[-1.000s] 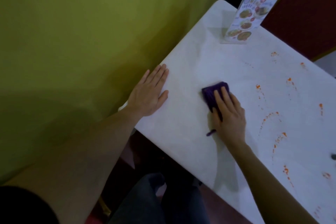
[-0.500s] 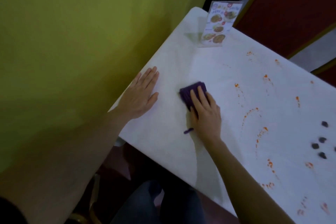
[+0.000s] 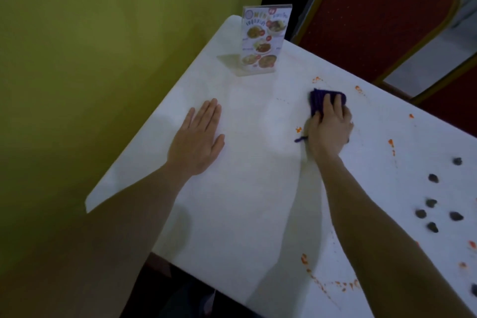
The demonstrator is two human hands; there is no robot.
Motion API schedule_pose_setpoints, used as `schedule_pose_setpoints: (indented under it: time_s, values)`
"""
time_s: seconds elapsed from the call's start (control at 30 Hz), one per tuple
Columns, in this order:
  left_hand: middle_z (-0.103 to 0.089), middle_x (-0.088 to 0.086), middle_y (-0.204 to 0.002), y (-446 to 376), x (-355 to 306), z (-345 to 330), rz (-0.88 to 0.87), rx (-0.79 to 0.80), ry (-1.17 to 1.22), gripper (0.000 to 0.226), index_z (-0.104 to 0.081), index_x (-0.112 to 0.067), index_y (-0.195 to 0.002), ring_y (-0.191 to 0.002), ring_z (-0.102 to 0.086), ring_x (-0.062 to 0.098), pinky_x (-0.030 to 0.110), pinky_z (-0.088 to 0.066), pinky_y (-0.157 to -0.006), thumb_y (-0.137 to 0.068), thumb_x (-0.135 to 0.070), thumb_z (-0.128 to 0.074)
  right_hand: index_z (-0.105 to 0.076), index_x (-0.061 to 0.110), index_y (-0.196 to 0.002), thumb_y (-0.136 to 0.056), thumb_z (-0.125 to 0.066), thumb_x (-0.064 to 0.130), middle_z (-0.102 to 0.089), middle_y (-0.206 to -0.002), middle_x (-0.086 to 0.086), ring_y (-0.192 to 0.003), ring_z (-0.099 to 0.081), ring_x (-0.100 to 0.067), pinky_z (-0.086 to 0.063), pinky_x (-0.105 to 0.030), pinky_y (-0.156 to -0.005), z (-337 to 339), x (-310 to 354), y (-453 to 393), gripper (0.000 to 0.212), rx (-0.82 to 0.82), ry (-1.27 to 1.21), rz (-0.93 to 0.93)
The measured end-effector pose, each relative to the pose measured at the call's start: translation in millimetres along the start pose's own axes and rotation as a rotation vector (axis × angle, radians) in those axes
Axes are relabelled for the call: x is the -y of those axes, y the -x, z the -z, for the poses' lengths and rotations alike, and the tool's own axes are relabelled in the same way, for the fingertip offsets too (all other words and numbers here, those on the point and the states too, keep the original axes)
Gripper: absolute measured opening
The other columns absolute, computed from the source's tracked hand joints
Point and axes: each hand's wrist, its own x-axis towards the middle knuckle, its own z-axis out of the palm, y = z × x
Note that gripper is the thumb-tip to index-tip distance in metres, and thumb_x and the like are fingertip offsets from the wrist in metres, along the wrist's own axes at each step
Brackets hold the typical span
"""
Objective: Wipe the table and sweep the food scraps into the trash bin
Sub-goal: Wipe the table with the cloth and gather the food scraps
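Observation:
A white table (image 3: 245, 188) fills the middle of the view. My right hand (image 3: 329, 128) presses a folded purple cloth (image 3: 318, 99) flat on it, fingers spread over the cloth, near the far edge. My left hand (image 3: 197, 138) lies flat and open on the tabletop near the left edge, holding nothing. Orange sauce smears (image 3: 391, 143) dot the table to the right of the cloth and along the near edge (image 3: 325, 284). Several dark food scraps (image 3: 433, 208) lie at the right. No trash bin is in view.
A clear stand holding a menu card (image 3: 263, 41) sits at the table's far corner. A yellow-green wall (image 3: 103, 59) runs along the left side. A red chair with a gold frame (image 3: 374, 15) stands behind the table's far edge.
My right hand has slid the purple cloth away from me toward the far edge, over the orange smears. The camera view has shifted, showing more of the table's right side. My left hand stays flat.

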Motion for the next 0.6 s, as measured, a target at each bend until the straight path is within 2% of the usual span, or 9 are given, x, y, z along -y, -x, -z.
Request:
schedule_pose_setpoints:
  time_s: [0.1, 0.2, 0.33, 0.43, 0.53, 0.6]
  values:
    - [-0.019, 0.012, -0.163, 0.9, 0.2, 0.9, -0.007, -0.003, -0.013, 0.067, -0.018, -0.004, -0.155, -0.151, -0.018, 0.023, 0.044, -0.018, -0.122, -0.100, -0.041, -0.021, -0.035, 0.018, -0.150, -0.098, -0.043, 0.024, -0.026, -0.160, -0.008, -0.142, -0.026, -0.036, -0.027, -0.049, -0.110, -12.5, 37.6, -11.9, 0.054, 0.064, 0.001, 0.176]
    - [-0.019, 0.011, -0.164, 1.3, -0.7, 3.0, -0.007, 0.006, -0.025, 0.067, -0.017, -0.004, -0.156, -0.152, -0.017, 0.022, 0.043, -0.016, -0.123, -0.100, -0.042, -0.019, -0.038, 0.020, -0.149, -0.097, -0.047, 0.024, -0.030, -0.159, -0.007, -0.140, -0.030, -0.035, -0.032, -0.048, -0.107, -19.0, 58.6, 12.6, 0.053, 0.131, 0.004, 0.398]
    - [-0.017, 0.011, -0.164, 0.9, -1.2, 4.8, 0.001, 0.017, -0.031, 0.068, -0.016, -0.005, -0.156, -0.152, -0.014, 0.021, 0.043, -0.014, -0.123, -0.100, -0.043, -0.017, -0.047, 0.020, -0.145, -0.097, -0.049, 0.026, -0.039, -0.154, -0.004, -0.135, -0.040, -0.032, -0.038, -0.043, -0.100, -14.7, 30.0, 73.0, 0.048, 0.135, -0.029, 0.633]
    - [-0.017, 0.010, -0.164, 0.9, -0.9, 5.1, 0.004, 0.012, -0.020, 0.067, -0.016, -0.005, -0.156, -0.152, -0.014, 0.021, 0.042, -0.014, -0.124, -0.101, -0.043, -0.018, -0.051, 0.021, -0.142, -0.095, -0.047, 0.029, -0.043, -0.152, -0.003, -0.132, -0.044, -0.030, -0.040, -0.041, -0.096, -2.2, -11.4, 86.6, 0.048, 0.108, -0.027, 0.618]
    - [-0.017, 0.011, -0.164, -0.3, -0.6, 4.5, 0.000, 0.002, -0.011, 0.067, -0.017, -0.004, -0.156, -0.152, -0.015, 0.022, 0.042, -0.014, -0.123, -0.101, -0.042, -0.020, -0.049, 0.019, -0.143, -0.094, -0.046, 0.029, -0.041, -0.153, -0.005, -0.132, -0.042, -0.032, -0.042, -0.045, -0.097, 4.0, -23.2, 57.1, 0.050, 0.080, -0.008, 0.457]
    - [-0.018, 0.011, -0.164, -0.2, -0.1, 3.4, 0.001, -0.004, -0.007, 0.066, -0.018, -0.004, -0.156, -0.152, -0.016, 0.022, 0.043, -0.015, -0.123, -0.101, -0.042, -0.022, -0.045, 0.019, -0.146, -0.094, -0.043, 0.028, -0.038, -0.155, -0.005, -0.135, -0.036, -0.034, -0.037, -0.048, -0.103, -0.8, -8.0, 29.6, 0.052, 0.070, 0.002, 0.315]
